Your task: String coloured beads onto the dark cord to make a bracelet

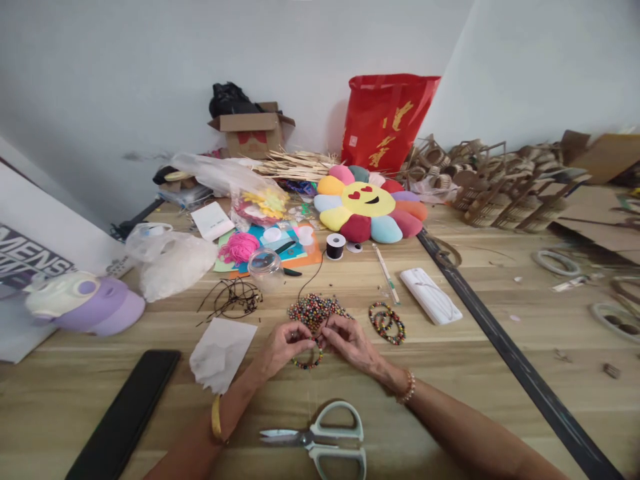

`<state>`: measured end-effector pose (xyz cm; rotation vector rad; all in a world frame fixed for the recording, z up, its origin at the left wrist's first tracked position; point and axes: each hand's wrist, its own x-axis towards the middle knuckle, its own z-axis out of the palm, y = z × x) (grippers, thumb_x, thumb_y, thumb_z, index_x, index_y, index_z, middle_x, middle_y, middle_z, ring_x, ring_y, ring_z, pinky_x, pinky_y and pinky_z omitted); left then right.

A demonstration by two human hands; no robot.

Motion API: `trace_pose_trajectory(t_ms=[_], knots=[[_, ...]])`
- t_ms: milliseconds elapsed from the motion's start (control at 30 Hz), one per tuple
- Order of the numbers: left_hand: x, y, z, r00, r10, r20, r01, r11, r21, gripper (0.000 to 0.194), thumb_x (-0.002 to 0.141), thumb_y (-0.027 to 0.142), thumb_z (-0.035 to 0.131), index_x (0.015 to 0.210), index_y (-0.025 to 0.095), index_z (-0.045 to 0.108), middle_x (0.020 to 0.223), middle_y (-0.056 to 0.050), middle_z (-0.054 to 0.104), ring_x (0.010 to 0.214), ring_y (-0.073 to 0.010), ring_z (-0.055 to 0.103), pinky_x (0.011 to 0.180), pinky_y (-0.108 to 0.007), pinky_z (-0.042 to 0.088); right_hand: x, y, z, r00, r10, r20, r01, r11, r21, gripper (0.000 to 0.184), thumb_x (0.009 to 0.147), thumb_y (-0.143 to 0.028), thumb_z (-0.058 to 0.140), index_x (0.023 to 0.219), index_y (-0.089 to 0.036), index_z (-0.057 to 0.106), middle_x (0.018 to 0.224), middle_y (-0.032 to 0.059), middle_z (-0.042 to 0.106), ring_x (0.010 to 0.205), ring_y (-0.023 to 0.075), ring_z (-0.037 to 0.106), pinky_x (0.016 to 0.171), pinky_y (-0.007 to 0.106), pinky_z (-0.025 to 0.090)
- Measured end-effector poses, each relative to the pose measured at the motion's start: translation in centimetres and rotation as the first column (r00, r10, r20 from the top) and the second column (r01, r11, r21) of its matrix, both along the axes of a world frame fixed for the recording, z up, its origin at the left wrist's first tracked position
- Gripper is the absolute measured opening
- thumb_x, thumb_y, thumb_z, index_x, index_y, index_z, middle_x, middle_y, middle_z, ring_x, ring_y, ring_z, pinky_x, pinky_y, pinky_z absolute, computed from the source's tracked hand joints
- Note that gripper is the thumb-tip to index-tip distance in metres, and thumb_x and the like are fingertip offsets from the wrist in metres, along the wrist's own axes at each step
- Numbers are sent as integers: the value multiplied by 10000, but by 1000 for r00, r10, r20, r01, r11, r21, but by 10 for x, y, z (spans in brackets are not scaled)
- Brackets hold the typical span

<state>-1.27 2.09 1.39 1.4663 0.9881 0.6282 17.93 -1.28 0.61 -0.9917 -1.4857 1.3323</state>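
Observation:
Over the wooden table, my left hand pinches a strand of colourful beads, which hangs in a loop below the fingers. Close beside it, my right hand is closed too, thumb and forefinger pressed together at the strand's other end; the thin cord there is too small to make out clearly. Just beyond my fingertips lies a heap of loose multicoloured beads. Two finished-looking bead bracelets overlap to the right. Black cord runs from a spool toward the bead heap.
White-handled scissors lie nearest me. Leftward are a black case, white paper and tangled black cords. Beyond stand a clear jar, pink yarn and a flower cushion. A white box-like packet lies right.

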Motion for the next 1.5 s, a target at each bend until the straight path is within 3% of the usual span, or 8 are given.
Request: trace_pose_trajectory(t_ms=[267,533,733,867,1000,1300,1500], knots=[[-2,-3,-1,991,2,131,13,994,-112,214,701,335,723,802,147,706,710,-5,667,656,-144,564,636,-249,423,2,-3,9,981,-77,181,54,990,131,407,932,-516,504,758,-159,590,675,26,622,602,126,544,551,229,419],[-3,-4,-6,973,17,228,17,989,-145,271,707,390,726,823,150,676,647,13,623,577,-116,520,570,-231,392,1,-2,19,944,-48,327,-11,984,176,401,948,-475,485,732,-154,589,634,9,592,553,103,485,502,212,363],[-2,-5,-6,955,74,286,-34,990,-140,259,649,333,782,790,146,670,721,-5,674,670,-141,588,649,-251,430,-3,-8,33,949,7,315,-49,991,123,401,939,-498,498,744,-159,585,666,26,632,570,111,533,505,213,405],[-2,-9,-8,932,55,357,13,983,-184,243,678,319,776,781,137,653,716,-22,696,687,-157,624,674,-270,449,-7,-12,36,968,-1,249,-13,998,56,403,919,-527,524,772,-159,596,660,25,639,550,107,538,504,211,419],[-2,-11,-5,916,22,400,38,989,-142,222,709,324,758,790,143,658,708,-18,696,672,-148,619,651,-261,446,-10,-14,35,977,-20,214,16,1000,19,415,904,-552,538,782,-160,602,644,20,622,545,112,531,507,217,424],[-1,-14,-3,956,-47,291,65,997,-51,243,729,353,736,792,133,658,735,-30,681,669,-148,607,632,-257,458,-14,-16,33,954,-94,284,69,993,97,445,908,-564,512,700,-172,541,579,-23,487,517,97,412,478,219,316],[0,-15,-4,946,-62,318,77,997,-33,193,722,299,726,782,135,644,706,-4,641,648,-131,574,604,-233,434,-20,-16,37,929,-135,343,76,981,180,444,932,-510,498,648,-171,529,594,-11,498,551,109,439,511,224,341]])
